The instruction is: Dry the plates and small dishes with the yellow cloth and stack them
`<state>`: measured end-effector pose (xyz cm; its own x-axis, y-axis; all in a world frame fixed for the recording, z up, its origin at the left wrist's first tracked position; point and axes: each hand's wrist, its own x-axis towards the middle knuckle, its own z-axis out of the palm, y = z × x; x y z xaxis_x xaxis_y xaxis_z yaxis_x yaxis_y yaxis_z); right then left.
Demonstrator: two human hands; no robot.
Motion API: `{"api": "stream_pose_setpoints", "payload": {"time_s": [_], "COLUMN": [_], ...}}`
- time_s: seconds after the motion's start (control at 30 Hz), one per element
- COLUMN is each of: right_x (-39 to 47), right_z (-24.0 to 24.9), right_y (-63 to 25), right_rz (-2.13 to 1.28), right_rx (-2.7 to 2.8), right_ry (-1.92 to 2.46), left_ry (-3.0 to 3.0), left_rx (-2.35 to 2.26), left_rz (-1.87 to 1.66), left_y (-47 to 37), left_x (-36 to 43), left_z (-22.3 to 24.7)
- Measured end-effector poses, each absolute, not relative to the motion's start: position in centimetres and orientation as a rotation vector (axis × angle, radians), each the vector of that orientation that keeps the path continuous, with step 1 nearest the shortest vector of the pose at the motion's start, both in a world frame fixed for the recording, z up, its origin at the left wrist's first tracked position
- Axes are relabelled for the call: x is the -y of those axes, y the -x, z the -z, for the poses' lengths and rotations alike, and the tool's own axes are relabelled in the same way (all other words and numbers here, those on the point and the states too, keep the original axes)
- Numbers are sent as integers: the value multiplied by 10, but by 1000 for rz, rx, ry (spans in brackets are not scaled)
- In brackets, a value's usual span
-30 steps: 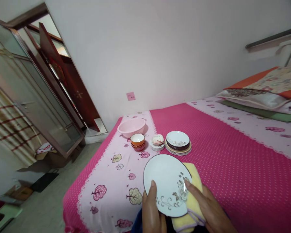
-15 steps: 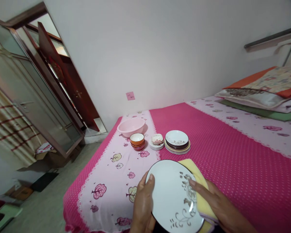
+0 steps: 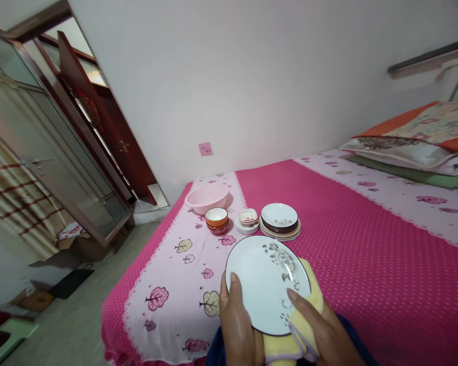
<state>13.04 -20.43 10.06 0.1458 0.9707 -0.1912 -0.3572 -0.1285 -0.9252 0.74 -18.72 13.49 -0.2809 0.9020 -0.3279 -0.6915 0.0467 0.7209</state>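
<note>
A round white plate [image 3: 257,277] with a dark rim and grey-brown flowers is tilted up in front of me. My left hand [image 3: 236,320] grips its left edge, thumb on the face and fingers behind. At the lower right edge, my right hand [image 3: 316,325] holds a yellow cloth [image 3: 313,284] with a purple border against the plate, its thumb on the face. The cloth spreads behind the plate and below it. Beyond stand a stack of plates [image 3: 279,216], a pile of small white dishes [image 3: 248,218] and a stack of orange and red bowls [image 3: 217,218].
A pink basin [image 3: 206,198] sits near the wall, behind the bowls. All the dishes rest on a bed with a pink patterned sheet [image 3: 347,244]. Folded bedding [image 3: 423,137] is piled at the far right. A glass-panelled door [image 3: 53,137] stands at the left.
The plate has moved up and slightly left and has turned, its flowers now higher. My right hand has shifted down along the edge with the cloth.
</note>
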Motion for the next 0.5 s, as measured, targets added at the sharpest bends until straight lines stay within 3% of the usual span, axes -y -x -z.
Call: {"api": "stream_pose_setpoints", "payload": {"time_s": [0.33,0.5], "right_x": [196,201], "right_z": [-99,-110], "right_y": [-188,-182], "right_rz": [-1506,-1525], "right_rx": [814,815], "right_ry": [1321,1222], "left_ry": [-750,-597], "left_rx": [-882,-955], "left_rz": [-1170,-1258], "left_y": [30,22], "left_x": [173,175], "left_z": [-149,-138]}}
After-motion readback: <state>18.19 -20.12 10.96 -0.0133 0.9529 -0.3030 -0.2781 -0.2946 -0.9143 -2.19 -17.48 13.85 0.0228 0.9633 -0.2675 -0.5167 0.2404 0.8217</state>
